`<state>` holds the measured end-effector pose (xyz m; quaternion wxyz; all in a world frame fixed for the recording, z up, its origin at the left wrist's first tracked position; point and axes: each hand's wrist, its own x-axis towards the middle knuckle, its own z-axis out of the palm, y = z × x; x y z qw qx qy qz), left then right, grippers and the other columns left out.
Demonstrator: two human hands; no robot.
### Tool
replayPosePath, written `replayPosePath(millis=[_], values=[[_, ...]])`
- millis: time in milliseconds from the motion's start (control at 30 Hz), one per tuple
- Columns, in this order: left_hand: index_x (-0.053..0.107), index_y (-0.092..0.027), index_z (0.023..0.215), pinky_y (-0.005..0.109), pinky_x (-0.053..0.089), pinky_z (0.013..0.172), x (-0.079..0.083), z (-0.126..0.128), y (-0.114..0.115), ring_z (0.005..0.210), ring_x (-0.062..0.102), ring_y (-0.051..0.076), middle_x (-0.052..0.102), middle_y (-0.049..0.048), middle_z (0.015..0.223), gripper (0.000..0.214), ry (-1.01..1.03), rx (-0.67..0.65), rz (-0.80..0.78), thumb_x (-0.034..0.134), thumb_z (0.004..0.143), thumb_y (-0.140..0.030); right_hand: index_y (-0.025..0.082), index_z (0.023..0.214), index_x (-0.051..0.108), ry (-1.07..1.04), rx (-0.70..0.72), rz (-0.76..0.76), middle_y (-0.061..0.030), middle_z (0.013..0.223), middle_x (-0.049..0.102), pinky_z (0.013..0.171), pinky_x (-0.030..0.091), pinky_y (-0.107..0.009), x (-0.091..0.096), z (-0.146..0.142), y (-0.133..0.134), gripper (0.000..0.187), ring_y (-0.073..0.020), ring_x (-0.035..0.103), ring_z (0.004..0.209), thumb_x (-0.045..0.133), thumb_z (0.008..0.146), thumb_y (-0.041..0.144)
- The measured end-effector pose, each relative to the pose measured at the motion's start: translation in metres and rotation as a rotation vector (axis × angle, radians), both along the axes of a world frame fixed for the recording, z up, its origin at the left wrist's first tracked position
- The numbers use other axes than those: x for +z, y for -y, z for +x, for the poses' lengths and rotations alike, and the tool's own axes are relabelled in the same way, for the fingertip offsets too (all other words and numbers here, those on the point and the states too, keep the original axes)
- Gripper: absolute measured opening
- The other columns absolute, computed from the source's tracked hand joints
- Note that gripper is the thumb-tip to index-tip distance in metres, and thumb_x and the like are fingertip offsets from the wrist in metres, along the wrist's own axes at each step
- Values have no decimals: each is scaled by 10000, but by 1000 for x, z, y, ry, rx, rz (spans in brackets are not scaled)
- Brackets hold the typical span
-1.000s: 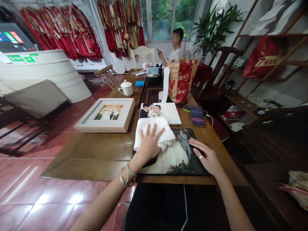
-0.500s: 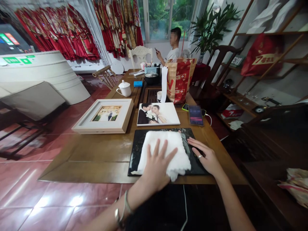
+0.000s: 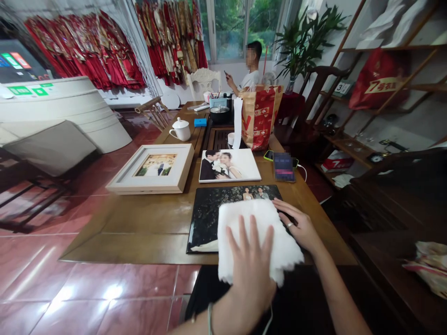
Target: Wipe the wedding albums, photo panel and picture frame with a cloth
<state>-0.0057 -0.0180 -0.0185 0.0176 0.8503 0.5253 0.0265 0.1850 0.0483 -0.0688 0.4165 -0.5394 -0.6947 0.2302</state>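
A white cloth [image 3: 226, 218] lies over the lower right part of a dark photo panel [image 3: 209, 209], with its near edge hanging past the table's front. My left hand [image 3: 253, 251] rests flat on the cloth, fingers spread. At the panel's right edge, my right hand [image 3: 300, 225], with a ring on one finger, touches the side with its fingers stretched out. Two small figures in the panel's picture show above the cloth. Behind the panel lies a white-edged wedding photo [image 3: 240, 167], and left of that a thick white picture frame [image 3: 122, 179].
A smartphone [image 3: 283, 167] and a white cable lie at the right. Farther back on the wooden table [image 3: 139, 223] stand a lidded white mug [image 3: 180, 129], a blue box [image 3: 200, 122] and a red-and-tan paper bag [image 3: 260, 121]. A person [image 3: 252, 65] sits near the window.
My left hand has slid the cloth right and toward me, uncovering the panel's left part and the figures near its top. My right hand stays at the right edge.
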Motion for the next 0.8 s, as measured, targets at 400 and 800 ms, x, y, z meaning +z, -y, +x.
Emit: replayPosePath(millis=[400, 800], values=[[222, -264, 1476, 726, 154, 1017, 18, 11, -50, 1377, 95, 471, 167, 176, 1539, 859, -60, 6, -80, 658, 766, -476, 232, 1159, 663, -50, 4, 21, -80, 1305, 599, 1023, 449, -422, -6, 3, -1, 344, -256, 559, 1207, 544, 837, 258], [314, -365, 1419, 514, 219, 1093, 31, -2, -171, 1408, 178, 262, 244, -6, 1538, 729, -59, -504, -130, 507, 771, -93, 240, 1092, 696, 49, -102, 19, -63, 1220, 658, 1001, 472, -421, -5, -2, 0, 288, -248, 596, 1160, 518, 876, 308]])
